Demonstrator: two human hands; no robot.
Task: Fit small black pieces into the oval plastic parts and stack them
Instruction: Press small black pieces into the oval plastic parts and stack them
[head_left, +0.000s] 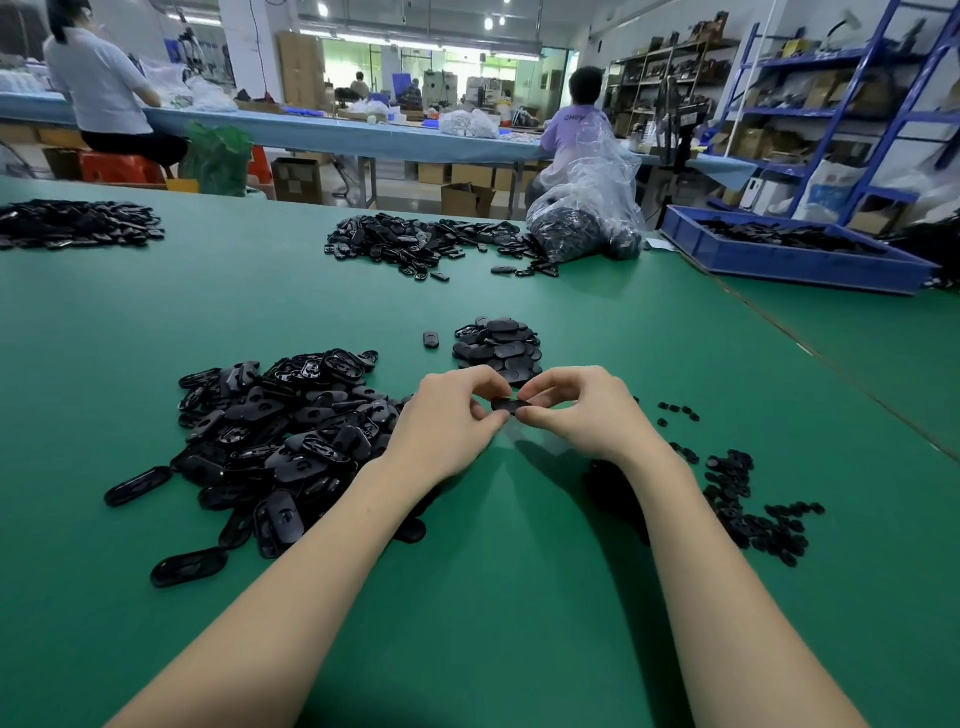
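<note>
My left hand (449, 421) and my right hand (582, 413) meet above the green table (493, 597) and together pinch one black oval plastic part (509, 404) between their fingertips. A big loose heap of oval parts (280, 441) lies to the left of my left hand. Just behind my hands sits a pile of stacked oval parts (496, 345). Small black pieces (753, 509) are scattered to the right of my right forearm. Whether a small piece sits in the held part is hidden by my fingers.
A single oval part (431, 339) lies left of the stacked pile. Further heaps (431, 244) (78, 223) lie at the back of the table, beside a clear bag of parts (587, 208) and a blue crate (795, 254). People sit at a far bench.
</note>
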